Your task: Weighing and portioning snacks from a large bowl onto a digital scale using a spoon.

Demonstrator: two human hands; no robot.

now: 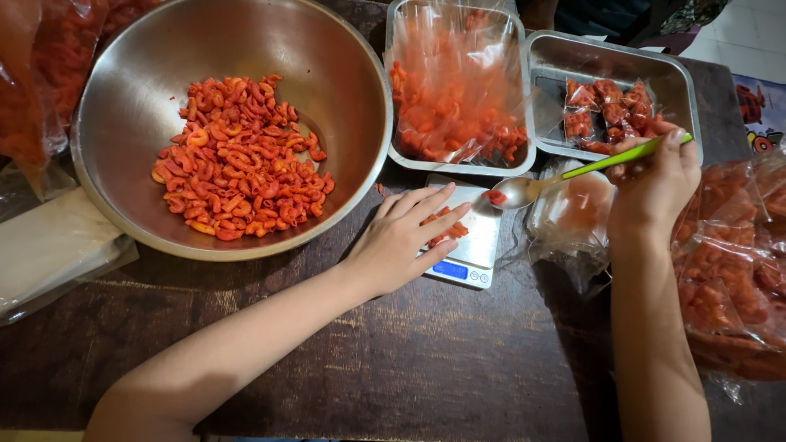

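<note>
Small red-orange curled snack pieces (446, 233), a little heap lying on the pocket scale (468, 245) at desk centre; they look light, dry and brittle, likely to crush under a pinch, so better scooped than squeezed. Left hand (405, 237) lies flat over the scale, fingers spread and loosely open, touching the heap; whether a clear bag sits under it cannot be told. Right hand (655, 184) closed on the green handle of a metal spoon (524, 191), bowl level, one or two pieces in it, held just above the scale's far edge. Thin handle, best held well back as here. Big steel bowl (344, 65) at left holds the loose bulk. Behind the scale, a steel tray (524, 90) of clear plastic bags, then a second tray (565, 57) of small sealed packets. Large filled clear bags (729, 270) at right; dark wooden desk (426, 360).
</note>
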